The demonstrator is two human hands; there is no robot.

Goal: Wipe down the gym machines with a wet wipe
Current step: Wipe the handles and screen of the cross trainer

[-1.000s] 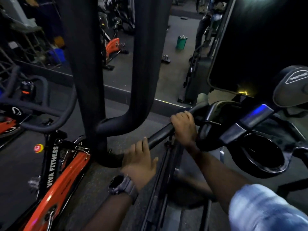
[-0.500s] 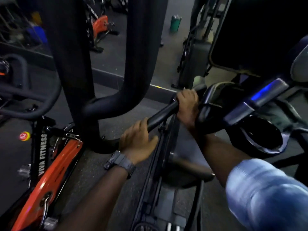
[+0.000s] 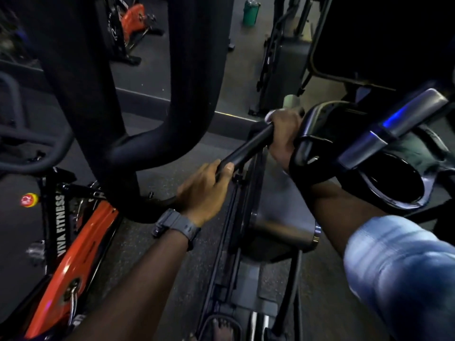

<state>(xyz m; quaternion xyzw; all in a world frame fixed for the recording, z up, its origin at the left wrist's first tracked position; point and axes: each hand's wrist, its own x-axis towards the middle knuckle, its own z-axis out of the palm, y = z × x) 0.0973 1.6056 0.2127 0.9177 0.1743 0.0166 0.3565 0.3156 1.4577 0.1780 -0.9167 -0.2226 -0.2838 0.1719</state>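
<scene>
On the machine's smooth round black handlebar (image 3: 248, 146) | our left hand (image 3: 204, 190) wraps its lower end | our right hand (image 3: 283, 134) grips the upper end, pale wipe (image 3: 269, 116) peeking out.

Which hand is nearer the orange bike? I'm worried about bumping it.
Left. The left hand grips the bar's lower end, just right of the orange bike; the right hand grips farther up, away from it.

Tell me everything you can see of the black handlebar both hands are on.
The handlebar is a round black bar with a smooth, slightly glossy finish, slanting up from lower left to upper right. The left hand grips its lower end, fingers curled over the top. The right hand grips the upper end, where a bit of pale wipe peeks out. Its far end is hidden behind that hand.
</scene>
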